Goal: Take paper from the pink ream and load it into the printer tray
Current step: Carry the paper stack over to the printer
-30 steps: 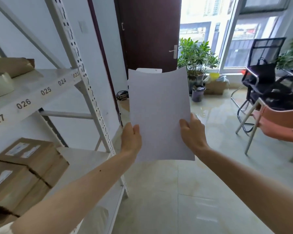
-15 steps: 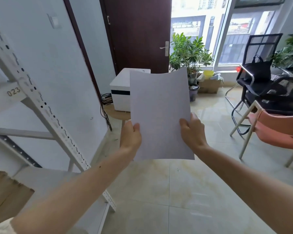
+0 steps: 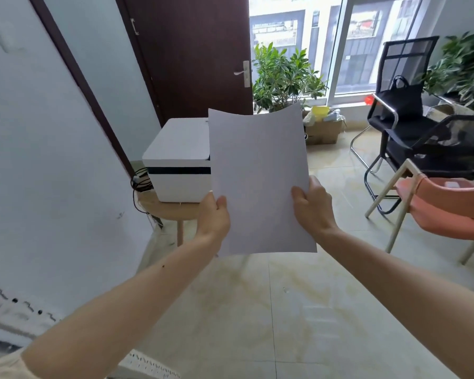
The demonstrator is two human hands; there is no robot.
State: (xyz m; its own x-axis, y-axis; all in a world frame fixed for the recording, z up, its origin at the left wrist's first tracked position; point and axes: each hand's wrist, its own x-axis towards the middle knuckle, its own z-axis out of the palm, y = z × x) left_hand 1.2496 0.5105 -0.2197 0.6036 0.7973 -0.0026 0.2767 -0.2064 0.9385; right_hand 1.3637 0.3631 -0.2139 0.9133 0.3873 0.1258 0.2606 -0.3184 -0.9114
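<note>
I hold a stack of white paper (image 3: 259,181) upright in front of me, its top edge curling forward. My left hand (image 3: 213,220) grips its lower left edge and my right hand (image 3: 312,207) grips its lower right edge. Behind the paper, a white printer (image 3: 177,166) with a dark band across its front sits on a small round wooden stool (image 3: 164,210) by the wall. The paper hides the printer's right side. The pink ream is not in view.
A dark brown door (image 3: 192,56) stands behind the printer. A potted plant (image 3: 282,75) and a cardboard box (image 3: 324,131) are by the window. A black mesh chair (image 3: 411,119) and a pink chair (image 3: 446,206) stand at right. Metal shelf edge (image 3: 14,307) lies lower left.
The view has swung away from the metal shelving toward the printer, which looks larger and nearer. Both hands keep the same grip on the paper.
</note>
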